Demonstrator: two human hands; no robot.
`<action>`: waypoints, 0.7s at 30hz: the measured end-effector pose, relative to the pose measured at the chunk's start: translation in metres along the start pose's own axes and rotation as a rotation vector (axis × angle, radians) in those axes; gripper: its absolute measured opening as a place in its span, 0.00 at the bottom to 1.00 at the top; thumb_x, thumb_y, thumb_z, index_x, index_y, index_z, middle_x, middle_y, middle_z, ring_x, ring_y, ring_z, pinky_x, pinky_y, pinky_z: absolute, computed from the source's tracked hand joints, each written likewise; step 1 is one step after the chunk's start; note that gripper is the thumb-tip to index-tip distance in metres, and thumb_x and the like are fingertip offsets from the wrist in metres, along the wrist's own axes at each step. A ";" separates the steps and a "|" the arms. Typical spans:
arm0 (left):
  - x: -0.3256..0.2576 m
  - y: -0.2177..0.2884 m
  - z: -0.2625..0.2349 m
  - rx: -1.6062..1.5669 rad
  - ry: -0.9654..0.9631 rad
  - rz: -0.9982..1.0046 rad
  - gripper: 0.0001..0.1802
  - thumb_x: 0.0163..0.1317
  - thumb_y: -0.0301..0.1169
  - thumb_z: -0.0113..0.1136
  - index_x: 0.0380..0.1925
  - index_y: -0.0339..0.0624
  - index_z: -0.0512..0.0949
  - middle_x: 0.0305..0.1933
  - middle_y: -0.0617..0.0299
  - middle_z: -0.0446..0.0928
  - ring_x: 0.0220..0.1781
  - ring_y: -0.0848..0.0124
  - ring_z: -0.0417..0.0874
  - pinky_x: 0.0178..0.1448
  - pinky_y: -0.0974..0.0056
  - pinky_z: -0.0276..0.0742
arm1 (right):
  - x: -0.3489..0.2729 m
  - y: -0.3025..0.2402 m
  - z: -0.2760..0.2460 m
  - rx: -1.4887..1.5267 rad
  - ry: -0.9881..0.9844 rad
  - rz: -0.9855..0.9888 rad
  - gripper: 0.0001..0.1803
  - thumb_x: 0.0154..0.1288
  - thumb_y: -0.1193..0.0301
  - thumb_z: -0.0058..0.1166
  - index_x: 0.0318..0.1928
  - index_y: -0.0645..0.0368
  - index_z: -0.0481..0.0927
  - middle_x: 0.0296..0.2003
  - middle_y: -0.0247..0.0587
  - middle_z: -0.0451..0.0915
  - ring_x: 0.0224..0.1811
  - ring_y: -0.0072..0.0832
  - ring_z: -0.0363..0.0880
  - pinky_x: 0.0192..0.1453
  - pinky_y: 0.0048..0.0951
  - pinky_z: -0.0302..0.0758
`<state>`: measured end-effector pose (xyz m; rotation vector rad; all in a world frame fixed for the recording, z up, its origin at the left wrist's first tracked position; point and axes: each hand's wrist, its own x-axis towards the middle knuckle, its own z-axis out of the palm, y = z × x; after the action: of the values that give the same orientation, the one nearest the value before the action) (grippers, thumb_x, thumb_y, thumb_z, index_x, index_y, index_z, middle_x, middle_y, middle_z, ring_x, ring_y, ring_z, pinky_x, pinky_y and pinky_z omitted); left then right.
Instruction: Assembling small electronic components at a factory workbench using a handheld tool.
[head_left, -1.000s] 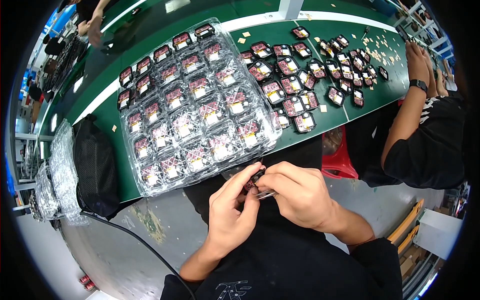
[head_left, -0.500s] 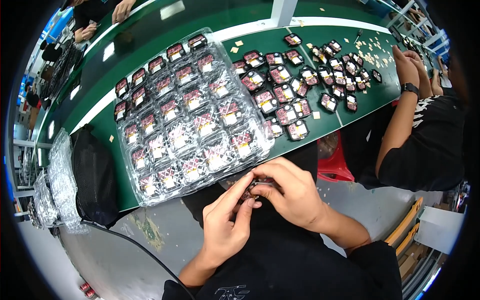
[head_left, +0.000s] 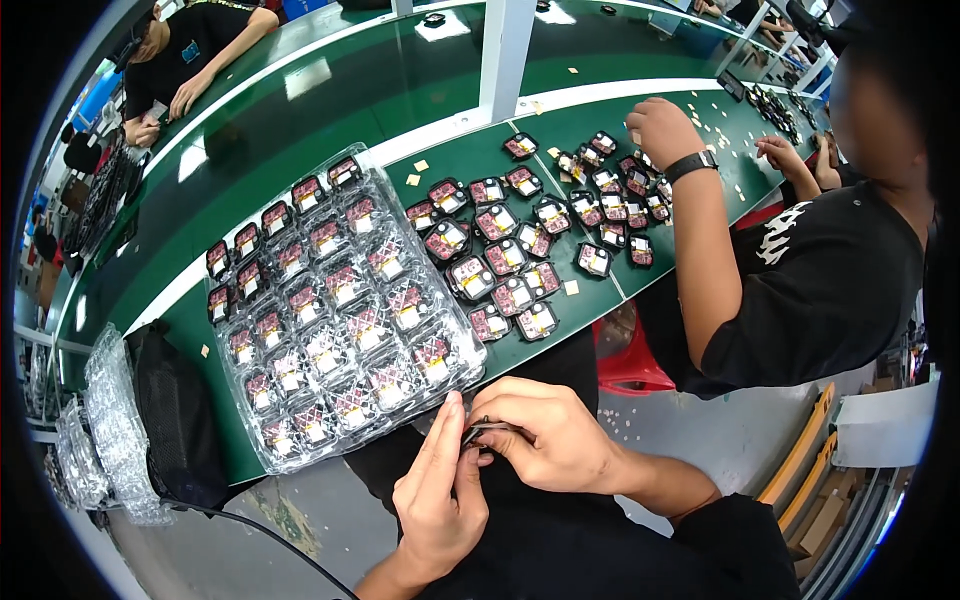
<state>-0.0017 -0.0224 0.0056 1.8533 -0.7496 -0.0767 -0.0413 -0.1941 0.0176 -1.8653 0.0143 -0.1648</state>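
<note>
In front of my body, just off the bench edge, both hands are brought together around a small dark, thin-edged part [head_left: 492,430]. The fingers and thumb of my right hand [head_left: 555,438] pinch it from the right. My left hand [head_left: 440,495] supports it between straight fingers and thumb. Most of the part is hidden by my fingers, so its kind is unclear. Just beyond my hands lies a clear plastic tray [head_left: 468,352], its pockets filled with black-cased units with reddish circuit boards. More such loose units [head_left: 505,254] lie in a cluster right of the tray.
A co-worker's arm [head_left: 715,290] reaches over the green bench [head_left: 400,115] on the right. Small pale squares [head_left: 420,165] are scattered there. Left of the tray are a black bag [head_left: 180,430] and bubble wrap [head_left: 120,430]. A white post [head_left: 508,60] rises behind.
My view has tilted up, so the bench sits lower in it. The co-worker's arm has reached over the loose units. My hands still hold the part, which now shows a dark edge.
</note>
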 end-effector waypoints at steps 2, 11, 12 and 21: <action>-0.002 -0.003 -0.002 -0.035 0.010 -0.027 0.28 0.68 0.08 0.55 0.69 0.22 0.71 0.67 0.36 0.78 0.51 0.60 0.91 0.49 0.64 0.91 | 0.006 -0.001 -0.003 0.051 -0.052 -0.015 0.08 0.66 0.84 0.62 0.45 0.69 0.85 0.42 0.48 0.86 0.42 0.41 0.87 0.45 0.33 0.84; -0.004 -0.005 -0.004 -0.079 0.015 -0.071 0.26 0.71 0.09 0.53 0.70 0.22 0.70 0.67 0.40 0.78 0.52 0.66 0.88 0.54 0.65 0.90 | 0.008 0.001 0.007 0.033 -0.029 -0.001 0.07 0.67 0.84 0.60 0.45 0.69 0.83 0.41 0.49 0.84 0.41 0.44 0.86 0.44 0.36 0.83; -0.004 -0.006 -0.005 -0.131 0.014 -0.093 0.29 0.69 0.08 0.54 0.71 0.23 0.69 0.69 0.37 0.76 0.54 0.63 0.89 0.53 0.65 0.90 | 0.010 0.001 0.006 -0.017 -0.049 -0.007 0.07 0.67 0.83 0.60 0.45 0.69 0.83 0.41 0.49 0.84 0.40 0.44 0.86 0.44 0.36 0.83; -0.003 -0.001 -0.014 -0.342 0.046 -0.150 0.38 0.73 0.18 0.55 0.79 0.26 0.51 0.83 0.37 0.55 0.66 0.52 0.84 0.55 0.64 0.88 | 0.085 0.005 -0.057 -0.289 0.231 -0.009 0.13 0.72 0.78 0.63 0.54 0.66 0.79 0.29 0.40 0.84 0.29 0.19 0.79 0.33 0.30 0.76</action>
<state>0.0015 -0.0095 0.0096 1.5753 -0.5276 -0.2436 0.0364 -0.2576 0.0380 -2.1249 0.1982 -0.4009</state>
